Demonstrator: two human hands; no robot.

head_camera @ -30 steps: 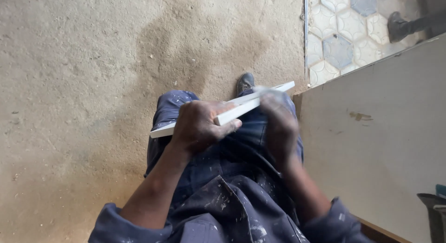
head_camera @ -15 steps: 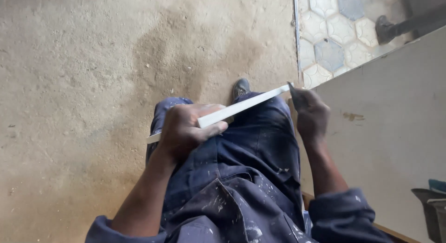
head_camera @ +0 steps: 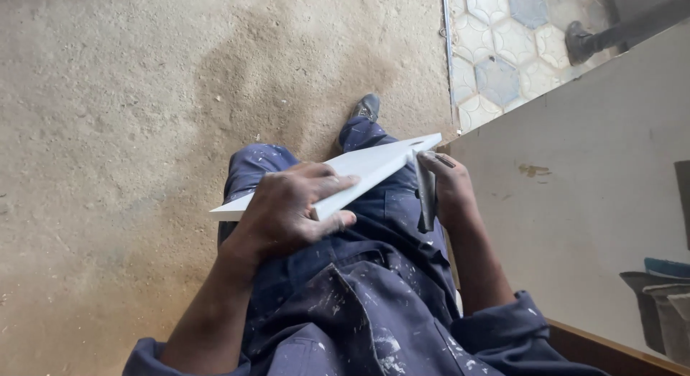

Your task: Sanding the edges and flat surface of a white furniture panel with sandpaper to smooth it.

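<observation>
My left hand (head_camera: 291, 214) grips a flat white board (head_camera: 374, 166) near its middle, fingers wrapped over the top face, holding it in front of my body above my legs in blue paint-spattered overalls. My right hand (head_camera: 447, 188) is at the board's right end. It is closed around a slim grey metal tool (head_camera: 425, 193) that points down from the board's edge. The tool's upper end meets the board near its corner.
A large pale panel (head_camera: 596, 175) lies on a wooden-edged surface at my right. Dusty concrete floor (head_camera: 108, 132) spreads left and ahead. Hexagon tiles (head_camera: 503, 38) lie at the top right, with another person's dark shoe (head_camera: 578, 40). Grey containers (head_camera: 658, 304) sit at the right edge.
My right hand has slid from the board's middle to its right end and now holds the tool pointing downward. The board has tilted, showing more of its flat face.
</observation>
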